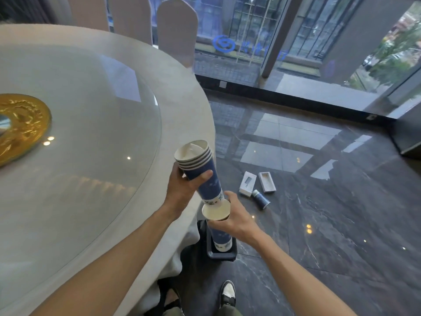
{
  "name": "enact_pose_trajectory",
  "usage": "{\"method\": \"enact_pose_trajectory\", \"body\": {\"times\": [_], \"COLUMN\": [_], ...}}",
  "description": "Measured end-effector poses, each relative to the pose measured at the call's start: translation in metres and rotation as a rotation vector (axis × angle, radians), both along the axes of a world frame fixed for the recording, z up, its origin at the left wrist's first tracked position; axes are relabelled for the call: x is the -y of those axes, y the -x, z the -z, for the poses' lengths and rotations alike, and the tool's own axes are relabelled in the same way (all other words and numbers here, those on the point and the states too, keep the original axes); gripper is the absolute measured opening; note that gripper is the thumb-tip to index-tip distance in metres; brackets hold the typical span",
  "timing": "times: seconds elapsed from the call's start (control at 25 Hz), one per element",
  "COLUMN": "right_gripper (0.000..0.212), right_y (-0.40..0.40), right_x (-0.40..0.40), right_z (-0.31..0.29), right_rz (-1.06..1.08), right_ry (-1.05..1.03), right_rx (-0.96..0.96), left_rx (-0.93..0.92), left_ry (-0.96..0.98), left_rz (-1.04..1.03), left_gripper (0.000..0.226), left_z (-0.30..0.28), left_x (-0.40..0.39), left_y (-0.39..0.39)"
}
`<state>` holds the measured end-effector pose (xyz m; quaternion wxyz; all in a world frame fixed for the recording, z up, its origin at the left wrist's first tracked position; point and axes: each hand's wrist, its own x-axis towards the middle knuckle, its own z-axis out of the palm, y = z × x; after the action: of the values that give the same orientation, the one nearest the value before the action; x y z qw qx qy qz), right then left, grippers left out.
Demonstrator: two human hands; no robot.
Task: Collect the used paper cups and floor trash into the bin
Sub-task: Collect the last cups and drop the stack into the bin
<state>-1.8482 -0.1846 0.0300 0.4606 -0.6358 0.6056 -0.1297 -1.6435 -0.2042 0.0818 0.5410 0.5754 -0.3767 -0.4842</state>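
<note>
My left hand (182, 190) grips a tilted stack of several blue paper cups (200, 169) just past the table's edge, crumpled paper showing in the top cup. My right hand (234, 215) holds a single blue cup (216, 212), open mouth up, right under the stack's base. Directly below, a small dark bin (222, 253) stands on the floor with another blue cup (222, 241) upright in it. On the floor further off lie a blue cup on its side (261, 199) and two small white boxes (246, 184) (267, 182).
A large round table (68, 190) with a white cloth, glass turntable and gold centrepiece (20, 126) fills the left. Chair backs (176, 30) stand behind it. Glossy dark floor tiles (330, 224) spread right toward the glass wall (296, 42). My shoes (227, 295) are near the bin.
</note>
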Motion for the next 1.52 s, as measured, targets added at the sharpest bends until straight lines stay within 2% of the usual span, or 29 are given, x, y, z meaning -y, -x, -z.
{"method": "enact_pose_trajectory", "body": {"times": [0.12,0.24,0.44,0.6,0.92,1.08,1.16,1.32,1.44,1.52], "right_gripper": [0.095,0.11,0.096,0.083,0.076,0.081,0.076,0.072,0.058,0.046], "right_y": [-0.003,-0.006,-0.014,-0.023,-0.011,0.01,0.028,0.063,0.084,0.1], "right_x": [-0.003,-0.006,-0.01,-0.017,-0.025,-0.031,-0.032,-0.027,-0.02,-0.015], "right_z": [0.003,0.003,-0.001,-0.006,-0.008,-0.002,0.004,0.02,0.038,0.054], "right_rz": [0.101,0.143,0.113,0.071,0.094,0.135,0.15,0.103,0.095,0.108], "right_ry": [0.012,0.044,0.11,0.133,0.059,-0.016,-0.08,-0.267,-0.341,-0.362], "right_rx": [0.067,0.064,0.111,0.127,0.051,0.043,0.039,0.038,0.081,0.099], "left_rx": [0.015,0.003,0.032,0.074,0.016,0.013,0.036,0.12,0.165,0.198], "left_ry": [-0.04,-0.105,-0.247,-0.29,-0.393,-0.394,-0.4,-0.464,-0.527,-0.593], "left_rz": [0.102,0.158,0.342,0.369,0.37,0.43,0.428,0.46,0.445,0.391], "left_gripper": [0.079,0.088,0.081,0.079,0.026,0.026,0.027,0.041,0.039,0.028], "left_z": [0.012,0.025,0.041,0.042,0.057,0.079,0.091,0.113,0.127,0.136], "left_x": [-0.009,-0.023,-0.042,-0.053,-0.053,-0.046,-0.046,-0.05,-0.053,-0.059], "left_y": [0.014,0.016,0.008,-0.001,0.007,0.033,0.05,0.077,0.098,0.116]}}
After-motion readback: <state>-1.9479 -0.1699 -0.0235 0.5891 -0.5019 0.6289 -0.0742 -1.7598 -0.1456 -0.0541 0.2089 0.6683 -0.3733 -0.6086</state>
